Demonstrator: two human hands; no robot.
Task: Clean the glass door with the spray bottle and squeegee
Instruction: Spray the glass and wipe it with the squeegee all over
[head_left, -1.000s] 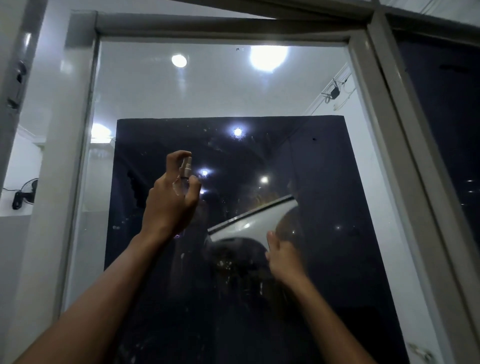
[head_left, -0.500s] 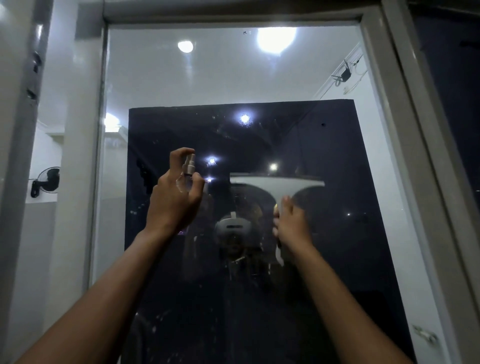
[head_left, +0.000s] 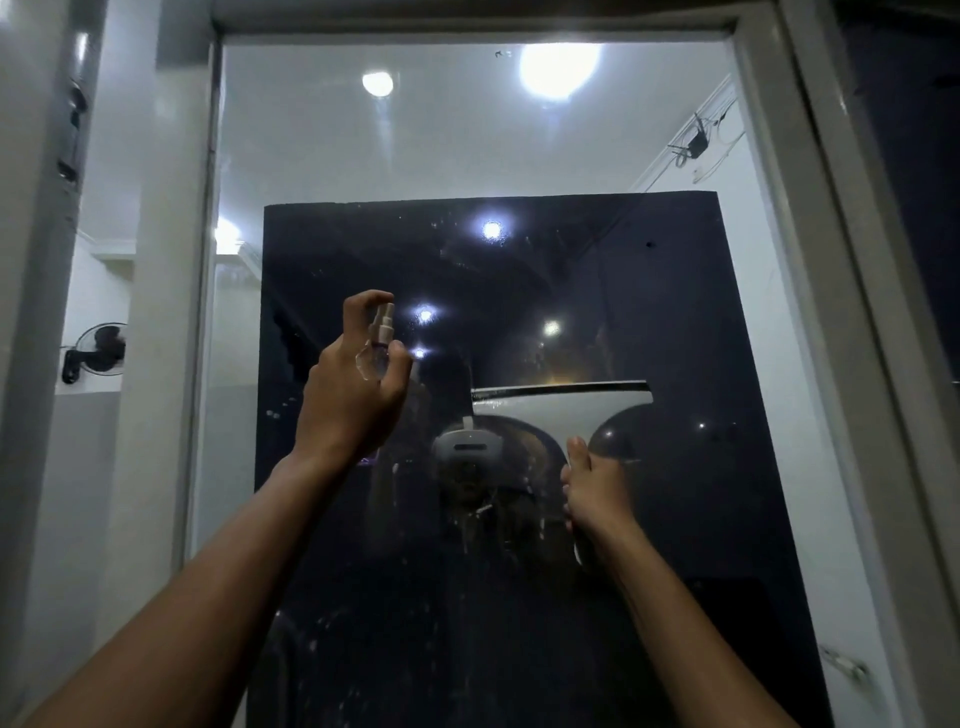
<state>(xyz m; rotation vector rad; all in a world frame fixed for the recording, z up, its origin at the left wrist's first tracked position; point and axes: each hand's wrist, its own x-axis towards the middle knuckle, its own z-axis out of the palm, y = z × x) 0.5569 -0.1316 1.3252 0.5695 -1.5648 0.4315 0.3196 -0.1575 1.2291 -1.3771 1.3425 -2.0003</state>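
Note:
The glass door (head_left: 675, 312) fills the view, with a dark panel behind it and bright ceiling lights mirrored in it. My left hand (head_left: 348, 405) grips a small clear spray bottle (head_left: 376, 345) raised in front of the glass, with the forefinger curled over its nozzle. My right hand (head_left: 592, 493) holds the handle of a white squeegee (head_left: 563, 410). The squeegee's blade lies level against the glass, right of the bottle. Droplets and smears speckle the lower glass.
A white door frame (head_left: 779, 208) borders the glass on the top and right. A white pillar (head_left: 161, 312) stands at the left, with a wall fan (head_left: 98, 348) beyond it. A metal latch (head_left: 844, 662) sits low on the right frame.
My right hand has turned the squeegee from tilted to level and pressed its blade on the glass, then drawn it slightly downward. My left hand keeps the bottle in about the same spot.

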